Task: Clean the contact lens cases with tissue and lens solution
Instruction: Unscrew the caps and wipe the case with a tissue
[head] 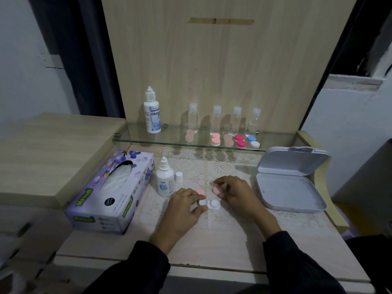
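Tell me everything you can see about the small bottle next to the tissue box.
The small bottle looks like white plastic, with a blue logo and a bare dropper nozzle. Its white cap stands just right of it. It stands upright on the lace mat, between the tissue box and that cap. The left hand is near its base but does not grip it.

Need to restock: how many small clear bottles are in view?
4 clear bottles stand in a row on the glass shelf: leftmost, second, third, rightmost. None seems hidden.
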A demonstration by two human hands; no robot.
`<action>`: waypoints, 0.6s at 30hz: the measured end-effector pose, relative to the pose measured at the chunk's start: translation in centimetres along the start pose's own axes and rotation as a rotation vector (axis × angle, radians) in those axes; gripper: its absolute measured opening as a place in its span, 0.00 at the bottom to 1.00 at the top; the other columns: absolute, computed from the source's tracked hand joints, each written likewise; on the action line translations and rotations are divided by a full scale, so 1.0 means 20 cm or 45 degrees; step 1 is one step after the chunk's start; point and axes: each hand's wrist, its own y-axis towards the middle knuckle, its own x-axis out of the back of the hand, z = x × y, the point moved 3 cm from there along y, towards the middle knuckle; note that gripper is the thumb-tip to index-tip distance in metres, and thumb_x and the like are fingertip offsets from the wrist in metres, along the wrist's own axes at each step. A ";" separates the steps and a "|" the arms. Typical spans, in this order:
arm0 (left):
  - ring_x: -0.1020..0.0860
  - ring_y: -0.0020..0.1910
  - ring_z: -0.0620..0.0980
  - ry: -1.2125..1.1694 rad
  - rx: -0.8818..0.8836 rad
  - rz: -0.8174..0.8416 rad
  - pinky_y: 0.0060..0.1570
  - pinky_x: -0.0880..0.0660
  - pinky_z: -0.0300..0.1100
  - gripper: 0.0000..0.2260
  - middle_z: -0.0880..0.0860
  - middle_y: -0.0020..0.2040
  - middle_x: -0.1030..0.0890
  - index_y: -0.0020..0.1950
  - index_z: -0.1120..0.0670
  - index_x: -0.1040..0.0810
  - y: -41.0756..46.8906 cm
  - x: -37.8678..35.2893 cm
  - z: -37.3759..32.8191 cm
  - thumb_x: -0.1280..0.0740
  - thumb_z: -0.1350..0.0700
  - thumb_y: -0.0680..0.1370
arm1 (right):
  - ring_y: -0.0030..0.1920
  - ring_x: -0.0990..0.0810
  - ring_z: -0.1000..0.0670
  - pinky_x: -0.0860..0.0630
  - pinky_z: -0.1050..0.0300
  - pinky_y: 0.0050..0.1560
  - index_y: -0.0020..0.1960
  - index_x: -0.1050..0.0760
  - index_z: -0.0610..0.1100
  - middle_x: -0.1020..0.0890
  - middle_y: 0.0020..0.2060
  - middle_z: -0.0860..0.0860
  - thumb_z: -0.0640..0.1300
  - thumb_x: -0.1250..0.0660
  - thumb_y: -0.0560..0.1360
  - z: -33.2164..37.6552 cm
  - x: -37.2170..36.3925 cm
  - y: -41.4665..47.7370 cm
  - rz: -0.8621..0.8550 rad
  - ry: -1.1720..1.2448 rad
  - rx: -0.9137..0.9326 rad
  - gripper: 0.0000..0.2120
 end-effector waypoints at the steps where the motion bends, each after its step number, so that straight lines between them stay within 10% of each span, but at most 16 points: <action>1: 0.24 0.45 0.49 0.001 -0.001 0.007 0.46 0.31 0.39 0.14 0.51 0.46 0.19 0.52 0.54 0.17 0.00 0.00 0.00 0.29 0.48 0.70 | 0.44 0.26 0.54 0.31 0.66 0.43 0.58 0.22 0.45 0.21 0.52 0.49 0.35 0.32 0.72 -0.01 0.01 -0.02 -0.035 0.064 -0.023 0.16; 5: 0.25 0.48 0.49 0.026 -0.022 0.017 0.49 0.31 0.39 0.14 0.50 0.48 0.20 0.54 0.53 0.18 -0.01 0.00 0.00 0.31 0.49 0.72 | 0.44 0.27 0.62 0.33 0.73 0.42 0.52 0.18 0.47 0.24 0.46 0.56 0.43 0.24 0.67 0.00 -0.01 -0.13 -0.075 0.275 -0.060 0.14; 10: 0.27 0.56 0.46 0.060 0.009 0.028 0.58 0.31 0.40 0.25 0.47 0.56 0.23 0.64 0.50 0.25 -0.05 0.01 -0.01 0.41 0.39 0.71 | 0.49 0.26 0.52 0.29 0.58 0.48 0.51 0.18 0.45 0.24 0.45 0.54 0.47 0.23 0.66 0.01 -0.08 -0.16 -0.122 0.181 -0.078 0.15; 18: 0.51 0.75 0.42 0.164 0.079 0.177 0.70 0.55 0.33 0.30 0.47 0.77 0.45 0.76 0.53 0.45 -0.09 -0.02 0.02 0.45 0.40 0.79 | 0.35 0.26 0.59 0.32 0.70 0.36 0.48 0.17 0.45 0.19 0.39 0.54 0.41 0.25 0.68 -0.02 0.09 -0.20 -0.338 0.228 -0.127 0.08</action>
